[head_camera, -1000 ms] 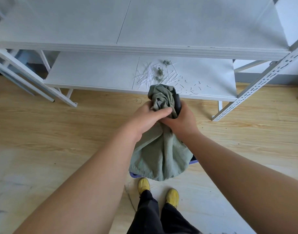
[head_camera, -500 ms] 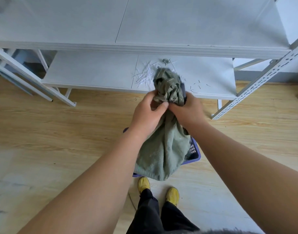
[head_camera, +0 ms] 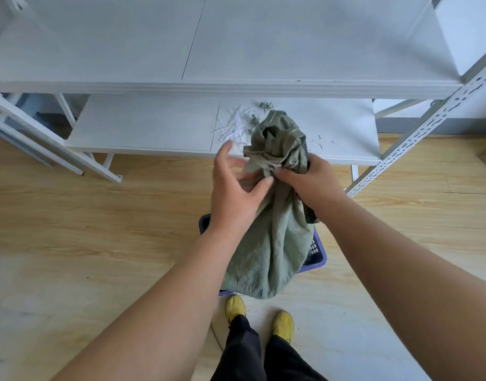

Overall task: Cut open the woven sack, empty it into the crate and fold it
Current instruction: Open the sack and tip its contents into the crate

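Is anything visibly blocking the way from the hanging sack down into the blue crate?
Nothing visible does. The sack hangs from the right hand directly above the blue crate, hiding most of it, so the crate's inside cannot be checked. The left hand is open beside the neck.

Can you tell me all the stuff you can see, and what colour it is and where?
sack: one, green, bunched at the top, hanging over the crate
crate: one, blue, on the floor under the sack
shelves: two, white, behind the sack
scraps: many, white and green, on the lower shelf
floor: light wood
shoes: two, yellow, below the crate
trousers: black
left hand: fingers spread, touching the sack
right hand: gripping the sack's neck
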Action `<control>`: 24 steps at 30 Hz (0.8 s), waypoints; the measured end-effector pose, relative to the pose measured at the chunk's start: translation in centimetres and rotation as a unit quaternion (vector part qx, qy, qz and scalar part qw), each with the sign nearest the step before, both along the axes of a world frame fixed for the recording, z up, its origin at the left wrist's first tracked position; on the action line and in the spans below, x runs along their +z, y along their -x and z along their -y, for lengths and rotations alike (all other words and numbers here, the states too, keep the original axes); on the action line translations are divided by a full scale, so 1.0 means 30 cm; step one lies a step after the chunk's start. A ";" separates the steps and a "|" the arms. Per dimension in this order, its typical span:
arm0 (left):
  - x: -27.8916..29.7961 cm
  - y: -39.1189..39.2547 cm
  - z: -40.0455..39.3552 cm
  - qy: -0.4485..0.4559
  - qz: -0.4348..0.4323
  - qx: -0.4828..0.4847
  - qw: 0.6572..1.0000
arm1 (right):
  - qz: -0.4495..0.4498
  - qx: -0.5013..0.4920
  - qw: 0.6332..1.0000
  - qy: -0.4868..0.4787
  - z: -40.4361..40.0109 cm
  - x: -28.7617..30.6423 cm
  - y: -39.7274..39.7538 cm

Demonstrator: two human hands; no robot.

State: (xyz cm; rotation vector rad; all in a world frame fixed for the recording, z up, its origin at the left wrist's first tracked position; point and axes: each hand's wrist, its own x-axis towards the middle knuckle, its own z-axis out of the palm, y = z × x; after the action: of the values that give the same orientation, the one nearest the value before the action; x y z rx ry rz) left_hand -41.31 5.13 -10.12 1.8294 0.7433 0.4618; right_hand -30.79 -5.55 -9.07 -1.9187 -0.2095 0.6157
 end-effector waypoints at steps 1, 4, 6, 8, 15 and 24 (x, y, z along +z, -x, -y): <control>-0.004 0.008 -0.011 -0.021 -0.050 0.007 0.999 | -0.027 0.017 0.999 0.002 0.010 0.002 -0.010; -0.004 0.028 -0.047 -0.022 -0.137 -0.056 0.989 | -0.046 0.149 0.987 0.026 0.031 0.033 -0.026; 0.003 0.024 -0.058 -0.009 -0.164 -0.143 0.976 | -0.057 0.185 0.981 0.016 0.030 0.044 -0.022; 0.002 0.018 -0.059 0.018 -0.175 -0.152 0.973 | -0.071 0.155 0.985 -0.011 0.022 0.041 -0.010; -0.020 0.018 -0.059 0.120 -0.110 0.083 0.983 | -0.015 0.042 0.998 0.048 0.017 0.001 0.081; 0.058 -0.020 -0.077 0.068 -0.030 0.058 0.996 | -0.001 0.037 0.999 -0.024 -0.036 0.065 0.048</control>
State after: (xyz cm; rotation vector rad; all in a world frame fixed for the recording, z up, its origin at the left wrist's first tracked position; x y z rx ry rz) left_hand -40.72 7.45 -8.37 1.6863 0.9039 0.4213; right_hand -32.22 -4.46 -7.13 -1.8716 -0.2923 0.6562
